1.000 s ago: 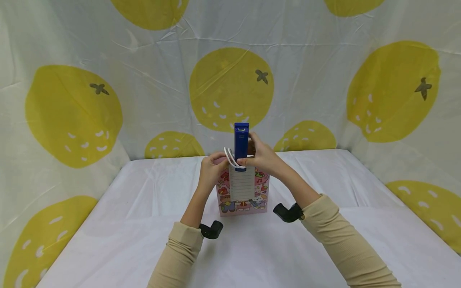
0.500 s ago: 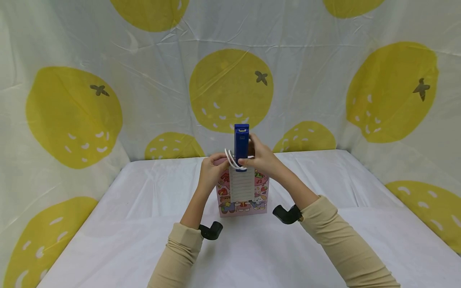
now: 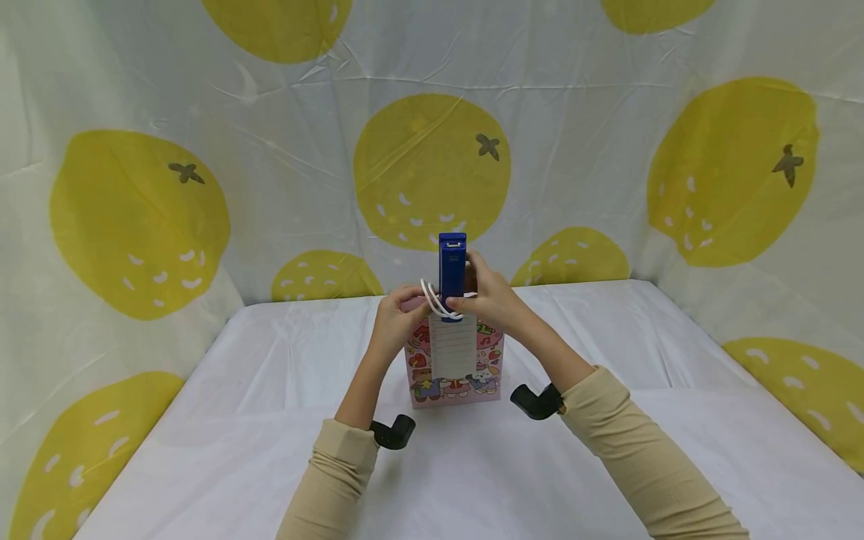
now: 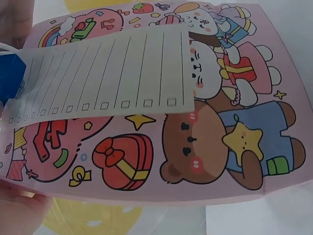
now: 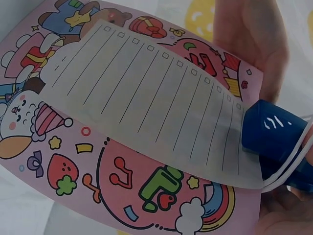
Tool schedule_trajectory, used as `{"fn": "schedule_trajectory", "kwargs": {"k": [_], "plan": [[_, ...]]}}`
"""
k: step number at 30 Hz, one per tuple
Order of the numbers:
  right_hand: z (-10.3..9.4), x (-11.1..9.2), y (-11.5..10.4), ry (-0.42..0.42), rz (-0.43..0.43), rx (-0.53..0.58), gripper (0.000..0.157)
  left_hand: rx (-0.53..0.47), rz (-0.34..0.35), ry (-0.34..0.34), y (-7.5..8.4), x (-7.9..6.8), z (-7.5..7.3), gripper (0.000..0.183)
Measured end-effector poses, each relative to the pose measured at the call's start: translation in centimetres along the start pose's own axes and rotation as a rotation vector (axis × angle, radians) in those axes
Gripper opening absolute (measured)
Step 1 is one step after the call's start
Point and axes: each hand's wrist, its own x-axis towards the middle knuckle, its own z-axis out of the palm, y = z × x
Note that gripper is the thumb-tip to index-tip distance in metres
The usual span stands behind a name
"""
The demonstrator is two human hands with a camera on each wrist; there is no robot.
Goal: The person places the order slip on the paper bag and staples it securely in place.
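A pink gift bag point(image 3: 420, 386) with cartoon animals stands upright on the table. A lined checklist sheet point(image 3: 454, 352) hangs against its front, its top edge under a blue stapler point(image 3: 452, 266) held upright over the bag's rim. My right hand point(image 3: 496, 300) grips the stapler, thumb in front and fingers behind. My left hand point(image 3: 397, 319) pinches the bag's upper left edge beside the white cord handles point(image 3: 432, 296). In the right wrist view the stapler's nose point(image 5: 274, 129) covers the sheet's end, with the cord looping across it.
White cloth covers the table point(image 3: 270, 465). Behind it hangs a white curtain point(image 3: 297, 165) with yellow lemon prints. Black curved wrist mounts point(image 3: 394, 433) sit at both cuffs.
Both hands, the stapler and the bag keep their places. Only a very slight shift of the whole head view shows.
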Motion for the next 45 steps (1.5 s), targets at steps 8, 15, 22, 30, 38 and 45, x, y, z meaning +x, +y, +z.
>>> {"fn": "schedule_trajectory", "kwargs": {"k": [8, 15, 22, 30, 38, 45], "plan": [[-0.1, 0.1, 0.1, -0.004, 0.008, 0.005, 0.072, 0.226, 0.114, -0.108, 0.7, -0.5, -0.8, 0.033], [-0.3, 0.0, 0.2, -0.008, 0.015, -0.001, 0.072, 0.568, 0.257, -0.136, 1.7, -0.7, -1.1, 0.042], [-0.3, -0.1, 0.0, -0.018, 0.004, -0.003, 0.072, 0.676, 0.306, -0.131, 2.3, -0.1, -0.6, 0.049], [0.0, -0.3, -0.1, -0.021, 0.004, -0.007, 0.071, 0.628, 0.2, -0.17, 2.4, 0.1, -0.6, 0.042], [-0.2, -0.3, -0.2, -0.028, 0.014, -0.013, 0.071, 0.587, 0.195, -0.238, 2.8, 0.3, -0.5, 0.042], [-0.6, -0.1, -0.4, -0.052, 0.058, -0.077, 0.07, 0.582, 0.214, -0.243, 2.8, 0.4, -0.5, 0.038]]}}
